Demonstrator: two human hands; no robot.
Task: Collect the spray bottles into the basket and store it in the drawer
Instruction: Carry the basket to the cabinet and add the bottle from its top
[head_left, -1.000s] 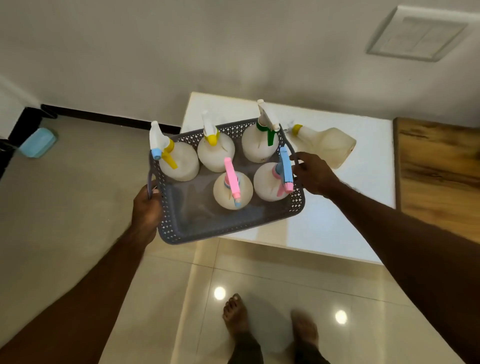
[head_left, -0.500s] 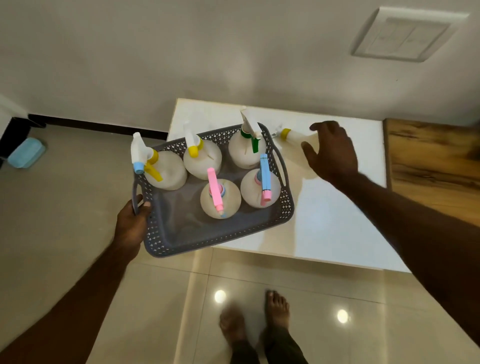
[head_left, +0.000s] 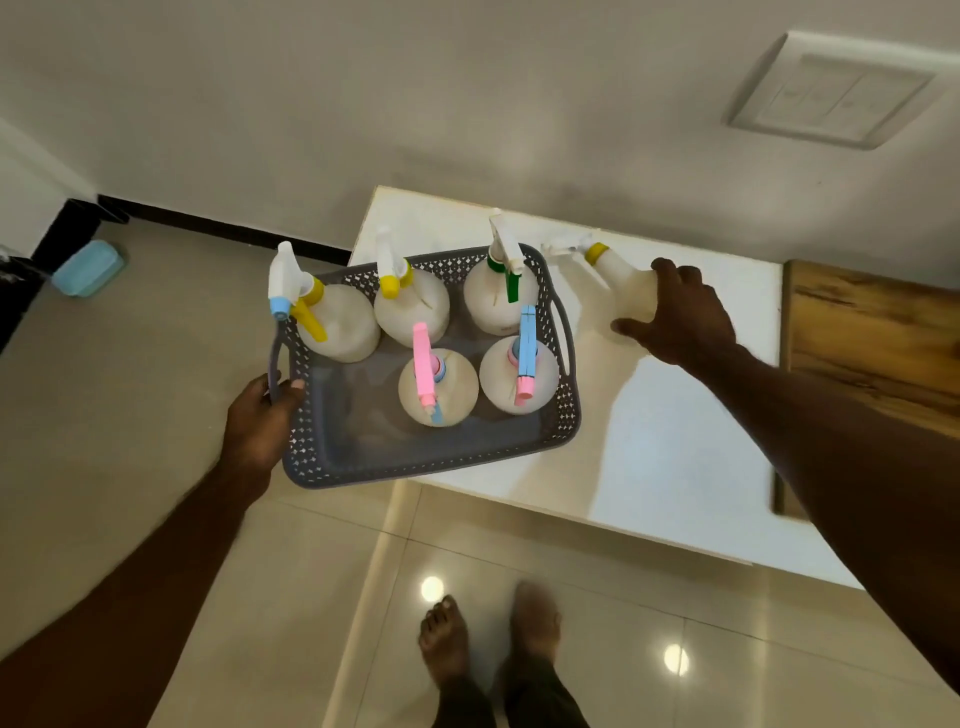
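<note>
A grey perforated basket holds several white spray bottles with yellow, green, pink and blue triggers; its right part rests over the white table. My left hand grips the basket's left handle. One more white spray bottle with a yellow collar lies on its side on the table, right of the basket. My right hand is wrapped over this bottle's body, fingers curled around it.
A wooden surface adjoins the table on the right. A switch plate is on the wall behind. A light-blue object lies on the floor at far left. My bare feet stand on glossy tiles below.
My right hand let go of the basket's right handle, reached right across the table and closed over the lying bottle. My left hand keeps holding the basket.
</note>
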